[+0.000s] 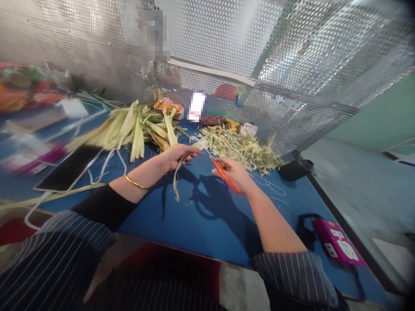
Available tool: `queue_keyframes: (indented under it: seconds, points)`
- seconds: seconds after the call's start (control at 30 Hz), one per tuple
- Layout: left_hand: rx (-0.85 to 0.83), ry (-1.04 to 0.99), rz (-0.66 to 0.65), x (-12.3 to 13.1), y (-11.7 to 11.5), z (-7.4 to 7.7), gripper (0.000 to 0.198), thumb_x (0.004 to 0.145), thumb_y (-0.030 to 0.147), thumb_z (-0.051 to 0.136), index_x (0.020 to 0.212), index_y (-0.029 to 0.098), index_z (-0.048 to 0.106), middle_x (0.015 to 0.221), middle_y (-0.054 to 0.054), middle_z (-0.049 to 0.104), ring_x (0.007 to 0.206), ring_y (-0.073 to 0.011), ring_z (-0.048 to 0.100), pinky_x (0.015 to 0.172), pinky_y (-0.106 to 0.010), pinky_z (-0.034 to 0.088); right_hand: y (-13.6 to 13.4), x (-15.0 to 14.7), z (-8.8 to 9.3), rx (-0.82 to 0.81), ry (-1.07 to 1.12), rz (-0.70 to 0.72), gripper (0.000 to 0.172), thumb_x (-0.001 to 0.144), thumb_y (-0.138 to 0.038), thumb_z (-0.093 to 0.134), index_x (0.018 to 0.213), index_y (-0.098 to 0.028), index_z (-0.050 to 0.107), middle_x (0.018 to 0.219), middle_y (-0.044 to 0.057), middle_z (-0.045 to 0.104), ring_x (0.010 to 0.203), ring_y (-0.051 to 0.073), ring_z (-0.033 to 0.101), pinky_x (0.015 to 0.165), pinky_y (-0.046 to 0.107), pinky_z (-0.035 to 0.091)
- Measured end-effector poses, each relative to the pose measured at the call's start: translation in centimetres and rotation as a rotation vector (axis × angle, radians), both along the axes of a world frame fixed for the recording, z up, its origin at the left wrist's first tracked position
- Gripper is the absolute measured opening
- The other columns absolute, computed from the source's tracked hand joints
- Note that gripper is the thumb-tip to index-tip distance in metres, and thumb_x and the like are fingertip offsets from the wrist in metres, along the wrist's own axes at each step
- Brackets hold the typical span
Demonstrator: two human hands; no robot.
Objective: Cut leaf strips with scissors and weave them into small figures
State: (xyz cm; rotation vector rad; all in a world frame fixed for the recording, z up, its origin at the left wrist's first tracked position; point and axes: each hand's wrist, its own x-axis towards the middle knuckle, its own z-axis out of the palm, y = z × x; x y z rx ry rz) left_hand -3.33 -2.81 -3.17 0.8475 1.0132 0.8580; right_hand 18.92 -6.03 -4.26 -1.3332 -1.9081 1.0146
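Note:
My left hand (180,156) pinches a pale corn husk strip (177,183) whose tail hangs down over the blue table. The strip's upper end sticks out past my fingertips. In my right hand (236,172) are scissors with orange-red handles (227,176), their blades pointing up at the end of the strip. Whether the blades touch it is hard to tell. Behind my left hand lies a bundle of long husks (129,129). Beyond the scissors spreads a heap of shredded husk pieces (238,147).
A dark tablet or phone (69,167) with a white cable lies at left. On the right are a black cylinder (295,169) and a magenta power strip (339,242). An orange pouch (169,108) sits behind the husks, before a perforated metal screen (223,39). Loose white thread (270,186) lies near my right wrist.

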Motion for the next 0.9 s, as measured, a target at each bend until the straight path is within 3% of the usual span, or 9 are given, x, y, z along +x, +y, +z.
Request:
queue_keyframes:
  seconds: [0.37,0.53,0.67,0.8,0.9]
  points:
    - [0.02,0.029,0.014,0.0,0.4,-0.5,0.008,0.071,0.018,0.067,0.068,0.012,0.068,0.055,-0.002,0.054,0.04,-0.0038,0.037,0.032,-0.016,0.021,-0.2,-0.5,0.2,0.028,-0.033,-0.077,0.05,0.068,-0.058,0.065,0.097,-0.018,0.068,0.051,-0.005,0.048,0.043,0.01,0.042,0.044,0.024,0.031]
    - [0.036,0.073,0.094,0.3,-0.1,0.1,0.008,0.068,0.019,0.069,0.066,0.011,0.068,0.06,-0.003,0.058,0.044,-0.0054,0.046,0.038,-0.018,0.034,0.2,0.0,0.3,0.318,-0.44,-0.233,0.047,0.073,-0.061,0.059,0.094,-0.02,0.068,0.067,0.003,0.064,0.06,0.018,0.055,0.056,0.027,0.036]
    - [0.1,0.067,0.118,0.6,-1.1,1.0,0.014,0.073,0.025,0.067,0.07,0.012,0.069,0.061,-0.005,0.06,0.047,-0.0086,0.052,0.046,-0.022,0.042,-0.3,-0.5,0.1,0.274,-0.803,-0.218,0.045,0.074,-0.059,0.058,0.093,-0.019,0.067,0.079,0.012,0.069,0.07,0.025,0.061,0.058,0.03,0.038]
    - [0.186,0.164,-0.03,1.4,-2.7,1.1,0.023,0.073,0.036,0.068,0.066,0.014,0.069,0.058,-0.006,0.06,0.044,-0.0101,0.052,0.043,-0.024,0.04,-1.6,-1.3,0.3,0.205,-0.961,-0.16,0.034,0.075,-0.048,0.06,0.087,-0.017,0.066,0.077,0.014,0.067,0.071,0.027,0.063,0.058,0.032,0.04]
    - [0.306,0.303,-0.18,2.2,-3.8,0.6,0.027,0.071,0.042,0.068,0.065,0.016,0.07,0.058,-0.007,0.062,0.042,-0.011,0.052,0.041,-0.024,0.039,-2.3,-1.2,1.1,0.246,-0.855,-0.114,0.026,0.077,-0.043,0.059,0.08,-0.02,0.067,0.083,0.012,0.067,0.073,0.027,0.063,0.06,0.034,0.042]
